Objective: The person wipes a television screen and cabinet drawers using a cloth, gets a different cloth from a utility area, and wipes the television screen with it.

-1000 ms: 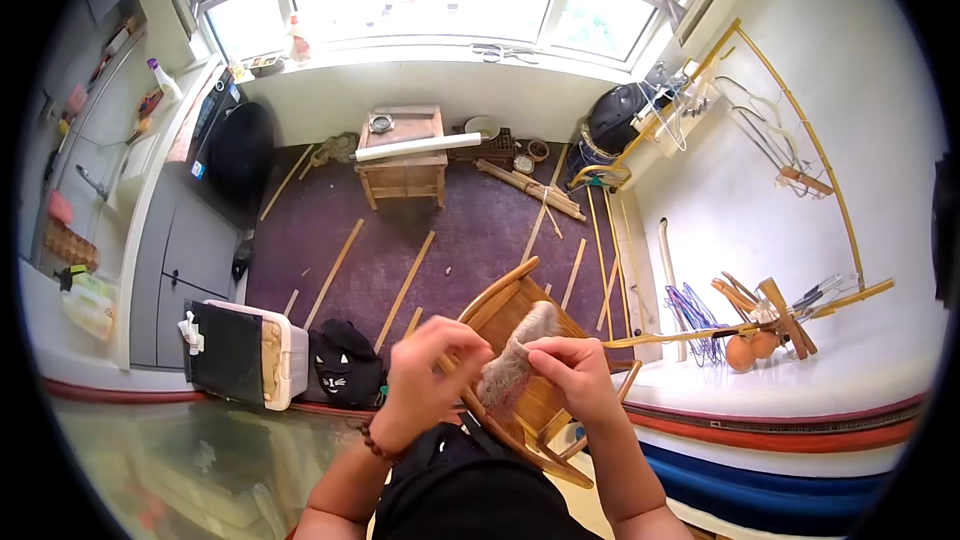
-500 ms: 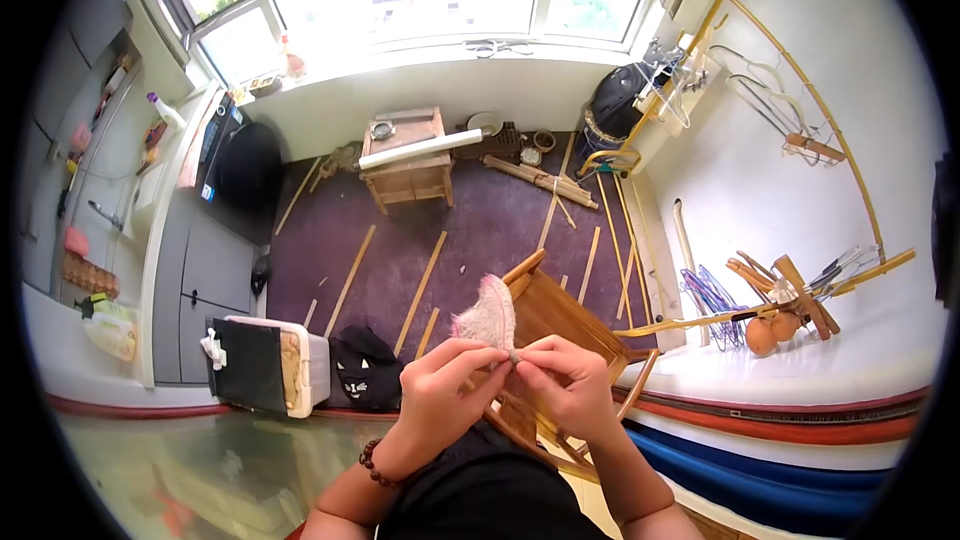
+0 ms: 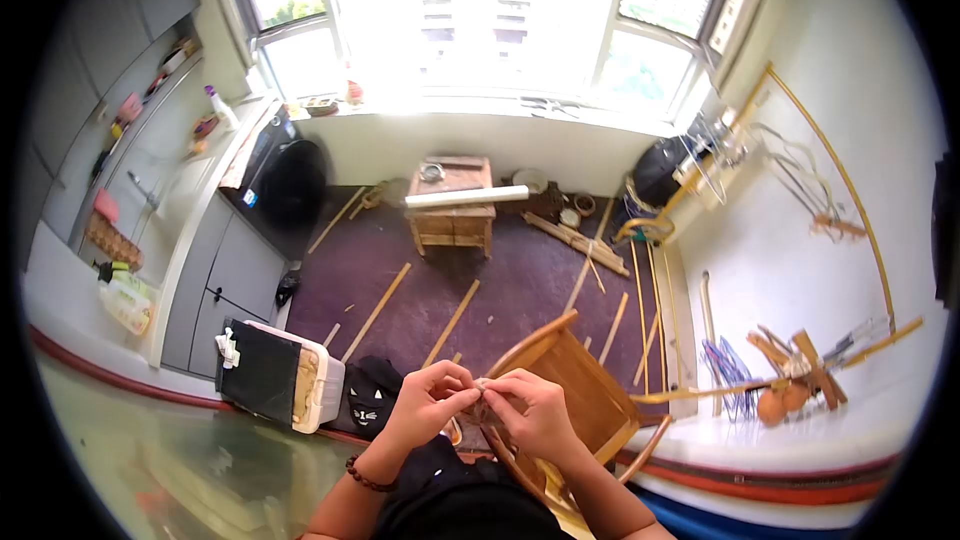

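Observation:
My left hand [image 3: 432, 405] and my right hand [image 3: 530, 412] meet in front of my body, fingertips touching. Thumb and fingers of each are closed in a pinch. A small pale bit of the fluffy cloth [image 3: 482, 386] shows between the fingertips; the rest of it is hidden or too small to make out. Just beyond my right hand stands a wooden chair [image 3: 570, 380], its top rail reaching past my fingers. A brown bead bracelet [image 3: 370, 478] circles my left wrist.
A white bin with a black lid [image 3: 322, 380] and a black bag with a cat face [image 3: 370, 395] stand at left. Farther off is a small wooden table [image 3: 452, 230] carrying a white roll [image 3: 466, 197]. Wooden strips [image 3: 450, 325] lie on the dark floor. Tools and hangers hang at right.
The fluffy, pink-edged cloth that stood up above my fingers has dropped out of sight except for a small bit. My view has tilted up and shifted left.

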A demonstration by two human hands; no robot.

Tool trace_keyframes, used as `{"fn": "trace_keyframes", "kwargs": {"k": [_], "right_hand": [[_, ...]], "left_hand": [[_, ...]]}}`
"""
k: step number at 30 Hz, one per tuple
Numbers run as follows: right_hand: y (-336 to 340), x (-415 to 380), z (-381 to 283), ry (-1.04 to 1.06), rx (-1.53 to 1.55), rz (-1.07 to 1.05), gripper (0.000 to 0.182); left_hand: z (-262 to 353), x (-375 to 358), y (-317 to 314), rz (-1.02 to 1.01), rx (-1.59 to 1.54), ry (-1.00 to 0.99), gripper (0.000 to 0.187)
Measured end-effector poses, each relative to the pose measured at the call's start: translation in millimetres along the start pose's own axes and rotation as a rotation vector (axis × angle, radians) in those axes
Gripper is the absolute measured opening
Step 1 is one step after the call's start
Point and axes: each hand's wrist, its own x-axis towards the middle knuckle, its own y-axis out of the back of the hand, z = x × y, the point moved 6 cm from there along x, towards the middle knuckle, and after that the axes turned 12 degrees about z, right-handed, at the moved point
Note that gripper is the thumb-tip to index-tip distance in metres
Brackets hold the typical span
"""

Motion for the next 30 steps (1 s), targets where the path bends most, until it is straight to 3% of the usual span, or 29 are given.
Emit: {"fn": "trace_keyframes", "kwargs": {"k": [6, 12, 15, 16, 17, 20, 21, 23, 25, 30], "right_hand": [[-120.0, 88.0, -9.0, 0.082, -0.031, -0.155, 0.014], [-270.2, 159.2, -22.2, 0.12, 0.0, -0.463, 0.012], [-329.7, 179.7, -29.9, 0.176, 0.042, -0.565, 0.009], [-345.0, 186.7, -31.6, 0.094, 0.111, -0.596, 0.008], [-358.5, 194.5, -31.5, 0.012, 0.179, -0.623, 0.007], [-394.8, 219.3, -27.8, -0.143, 0.28, -0.717, 0.006], [-406.5, 228.4, -25.2, -0.211, 0.327, -0.737, 0.006], [-430.4, 251.5, -22.7, -0.284, 0.351, -0.793, 0.009], [-459.2, 277.2, -11.2, -0.277, 0.327, -0.84, 0.01], [-534.0, 359.9, 23.3, -0.337, 0.372, -0.818, 0.012]], "left_hand": [[4.8, 58.3, 112.6, 0.105, -0.242, 0.046, 0.009], [2.0, 81.9, 244.9, 0.309, -0.461, 0.09, 0.008], [12.2, 86.5, 295.6, 0.508, -0.396, -0.083, 0.016], [23.1, 85.3, 309.9, 0.579, -0.362, -0.09, 0.027], [22.3, 88.6, 328.8, 0.629, -0.094, -0.204, 0.043], [27.0, 102.8, 365.3, 0.545, 0.139, -0.263, 0.061], [32.3, 104.0, 373.5, 0.599, 0.274, -0.319, 0.057], [28.1, 121.2, 388.2, 0.539, 0.248, -0.386, 0.048], [0.6, 145.6, 397.6, 0.353, -0.261, -0.069, 0.026], [13.3, 202.6, 459.7, 0.506, -0.208, 0.0, 0.029]]}}
